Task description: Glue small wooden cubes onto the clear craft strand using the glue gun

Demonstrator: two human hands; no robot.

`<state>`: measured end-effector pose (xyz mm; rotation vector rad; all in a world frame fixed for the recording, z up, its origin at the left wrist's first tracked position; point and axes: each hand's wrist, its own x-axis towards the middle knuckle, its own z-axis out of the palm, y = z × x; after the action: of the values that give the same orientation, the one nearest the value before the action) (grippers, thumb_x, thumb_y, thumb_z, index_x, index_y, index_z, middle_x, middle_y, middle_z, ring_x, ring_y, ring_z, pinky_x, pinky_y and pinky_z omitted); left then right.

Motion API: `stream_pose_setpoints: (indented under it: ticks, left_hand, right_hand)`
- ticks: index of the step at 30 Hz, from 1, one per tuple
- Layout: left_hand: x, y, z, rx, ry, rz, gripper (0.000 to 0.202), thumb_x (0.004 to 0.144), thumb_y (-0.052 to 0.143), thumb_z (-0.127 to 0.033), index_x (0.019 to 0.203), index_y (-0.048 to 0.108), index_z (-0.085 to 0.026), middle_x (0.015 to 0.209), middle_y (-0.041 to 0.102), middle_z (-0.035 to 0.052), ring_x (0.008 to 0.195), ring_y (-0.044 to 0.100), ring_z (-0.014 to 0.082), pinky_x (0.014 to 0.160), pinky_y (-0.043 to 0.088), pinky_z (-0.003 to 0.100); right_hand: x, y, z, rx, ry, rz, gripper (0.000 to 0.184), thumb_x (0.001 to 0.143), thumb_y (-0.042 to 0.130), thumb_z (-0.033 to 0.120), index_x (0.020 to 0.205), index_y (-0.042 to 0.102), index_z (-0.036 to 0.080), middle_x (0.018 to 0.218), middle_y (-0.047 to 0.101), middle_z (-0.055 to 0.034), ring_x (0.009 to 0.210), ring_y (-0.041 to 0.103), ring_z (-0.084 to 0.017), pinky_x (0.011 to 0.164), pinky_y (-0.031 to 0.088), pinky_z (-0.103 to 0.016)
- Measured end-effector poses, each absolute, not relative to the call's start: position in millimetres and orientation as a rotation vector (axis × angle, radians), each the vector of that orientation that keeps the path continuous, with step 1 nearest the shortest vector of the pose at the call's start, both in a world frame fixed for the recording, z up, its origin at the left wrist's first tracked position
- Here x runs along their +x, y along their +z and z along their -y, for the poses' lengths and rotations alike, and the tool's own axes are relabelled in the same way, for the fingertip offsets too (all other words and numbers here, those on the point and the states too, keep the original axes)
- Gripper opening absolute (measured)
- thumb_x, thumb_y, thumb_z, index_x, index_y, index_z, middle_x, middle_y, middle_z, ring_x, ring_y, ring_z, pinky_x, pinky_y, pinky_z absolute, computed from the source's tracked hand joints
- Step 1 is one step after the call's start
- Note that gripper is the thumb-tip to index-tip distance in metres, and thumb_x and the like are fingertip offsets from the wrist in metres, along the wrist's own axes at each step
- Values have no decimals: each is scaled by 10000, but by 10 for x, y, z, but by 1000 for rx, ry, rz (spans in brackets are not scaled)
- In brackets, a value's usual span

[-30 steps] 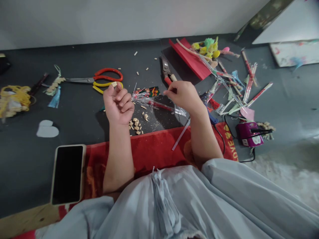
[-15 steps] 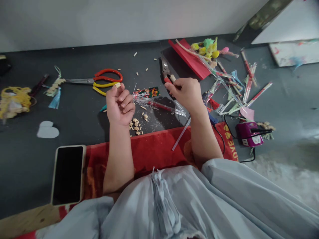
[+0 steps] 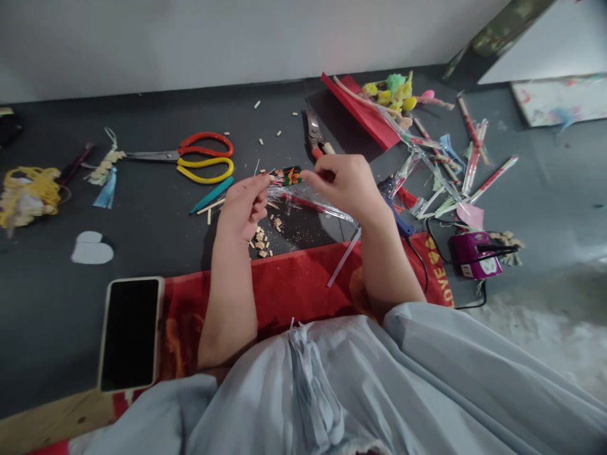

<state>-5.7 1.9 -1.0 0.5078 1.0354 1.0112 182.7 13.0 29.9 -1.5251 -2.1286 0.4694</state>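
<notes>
My left hand (image 3: 244, 205) is closed in a pinch on a small pale piece (image 3: 272, 180), which sits at its fingertips beside a bundle of thin clear strands. To its right, my right hand (image 3: 346, 186) has curled fingers with the thumb pointing left; what it holds, if anything, is hidden. A patterned dark green strip (image 3: 290, 175) lies between the hands. Cut pale bits (image 3: 260, 240) are heaped below my left hand, and a teal pen (image 3: 211, 196) lies to its left. Pliers or cutters (image 3: 313, 129) lie just beyond my right hand.
Scissors (image 3: 206, 158) with red and yellow handles lie left of centre. A phone (image 3: 130, 333) rests at the near left, beside a red cloth (image 3: 294, 284). Wrapped sticks (image 3: 474, 158), a red folder (image 3: 363, 114) and a purple power adapter (image 3: 475, 254) occupy the right.
My left hand has turned and moved right with the small pale piece, uncovering the teal pen. My right hand has shifted slightly left and down, away from the pliers.
</notes>
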Motion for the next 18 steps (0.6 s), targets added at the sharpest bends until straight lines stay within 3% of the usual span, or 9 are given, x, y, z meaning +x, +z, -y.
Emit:
stream_pose_setpoints:
  ticks: [3, 7, 18]
  left_hand:
    - [-45, -49, -10, 573, 977, -1037, 147, 695, 710, -235, 702, 601, -136, 499, 394, -80, 368, 285, -10, 310, 146, 118]
    - [-44, -42, 3, 636, 948, -1062, 132, 692, 710, -220, 686, 601, -147, 471, 388, -80, 360, 278, -5, 312, 142, 122]
    - [-49, -16, 33, 688, 867, -1066, 166, 597, 768, -194, 640, 624, -123, 455, 387, -83, 364, 281, -11, 317, 145, 136]
  right_hand:
    - [1751, 334, -91, -1311, 601, 2205, 160, 822, 592, 319, 823, 646, 169, 711, 618, -10, 629, 503, -100, 641, 402, -261]
    - [1695, 291, -74, -1178, 611, 2215, 187, 838, 573, 291, 941, 673, 172, 794, 636, -31, 699, 535, -116, 676, 423, -267]
    - [1728, 166, -132, -925, 597, 2170, 145, 839, 594, 230, 892, 710, 161, 785, 631, -29, 676, 542, -94, 633, 432, -243]
